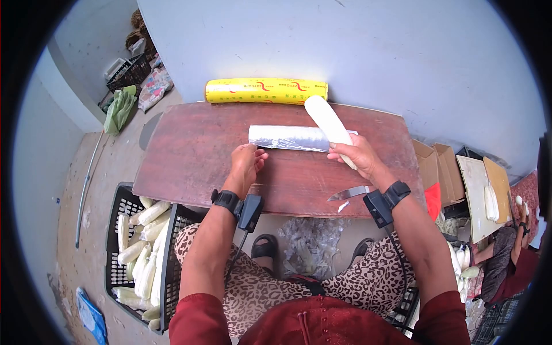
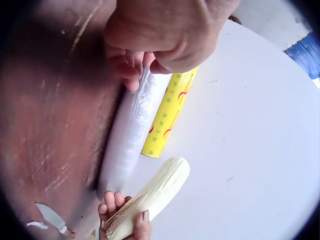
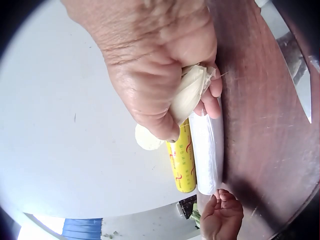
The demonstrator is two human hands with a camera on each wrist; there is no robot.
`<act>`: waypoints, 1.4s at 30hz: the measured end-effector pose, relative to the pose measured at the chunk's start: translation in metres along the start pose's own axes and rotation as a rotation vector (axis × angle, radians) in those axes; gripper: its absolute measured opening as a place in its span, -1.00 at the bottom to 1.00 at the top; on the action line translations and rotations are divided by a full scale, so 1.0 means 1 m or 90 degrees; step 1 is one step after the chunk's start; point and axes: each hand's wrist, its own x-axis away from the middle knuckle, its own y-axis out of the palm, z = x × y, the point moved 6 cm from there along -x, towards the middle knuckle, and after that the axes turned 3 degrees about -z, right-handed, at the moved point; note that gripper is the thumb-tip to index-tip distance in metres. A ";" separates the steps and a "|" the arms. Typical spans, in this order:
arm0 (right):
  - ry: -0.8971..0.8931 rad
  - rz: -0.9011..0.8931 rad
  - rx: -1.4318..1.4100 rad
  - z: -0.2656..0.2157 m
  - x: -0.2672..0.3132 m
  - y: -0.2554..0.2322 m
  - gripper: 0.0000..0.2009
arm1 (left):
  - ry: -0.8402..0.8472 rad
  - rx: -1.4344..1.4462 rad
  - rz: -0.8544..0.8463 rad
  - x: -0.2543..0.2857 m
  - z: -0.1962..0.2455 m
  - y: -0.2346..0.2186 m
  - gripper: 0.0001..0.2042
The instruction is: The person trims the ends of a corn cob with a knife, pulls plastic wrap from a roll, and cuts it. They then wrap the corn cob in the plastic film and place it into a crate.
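Observation:
My right hand (image 1: 360,155) grips the lower end of a pale, husk-wrapped ear of corn (image 1: 326,118), thumb across it, its rounded end pointing up and left. Behind and below the corn lies a roll of clear cling film (image 1: 287,137) on the reddish-brown table (image 1: 190,155). At the roll's left end, my left hand (image 1: 246,167) pinches the film's near edge between thumb and forefinger. The right wrist view shows that left hand (image 3: 223,215) palm up, its fingertips right at the roll. The palm covers part of the corn husk (image 3: 190,95) there.
A yellow printed roll (image 1: 264,91) lies along the wall behind the film. Near the table's front edge sits a knife (image 1: 348,194) beside a white scrap (image 1: 343,206). A black crate (image 1: 167,276) of corn stands at left. Another person's arm (image 1: 517,230) shows at far right.

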 end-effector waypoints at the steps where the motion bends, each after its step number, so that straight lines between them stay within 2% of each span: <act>1: -0.001 -0.001 -0.002 0.000 0.000 0.000 -0.47 | 0.004 0.008 0.018 -0.003 0.000 -0.002 -0.89; 7: -0.003 -0.002 0.000 0.001 0.000 0.002 -0.48 | 0.011 0.051 0.048 -0.009 -0.001 -0.002 -0.88; 11: 0.004 0.020 -0.021 -0.003 0.006 0.004 -0.58 | 0.023 0.053 0.054 -0.006 0.001 -0.001 -0.85; 17: 0.004 0.013 -0.011 0.001 0.004 0.003 -0.56 | 0.052 -0.038 0.109 -0.008 0.005 -0.003 -0.88; 23: 0.000 0.010 -0.011 0.001 0.005 0.003 -0.56 | 0.092 -0.013 0.091 -0.007 0.011 -0.002 -0.96; 29: 0.004 0.012 -0.008 0.000 0.006 0.005 -0.56 | 0.080 -0.041 0.057 0.001 0.010 0.007 -0.95; 32: 0.006 0.018 -0.010 -0.001 0.006 0.005 -0.55 | 0.114 -0.151 0.013 0.008 0.000 0.019 -0.92; 35: 0.005 0.019 -0.011 0.000 0.006 0.005 -0.55 | 0.185 -0.282 0.011 0.010 -0.006 0.027 -0.92; 39: 0.008 0.018 -0.004 0.004 0.005 0.004 -0.56 | 0.316 -0.515 0.100 0.009 0.002 0.032 -0.88; 42: 0.009 0.019 -0.004 0.005 0.005 0.003 -0.56 | 0.275 -0.590 0.136 0.017 0.008 0.036 -0.83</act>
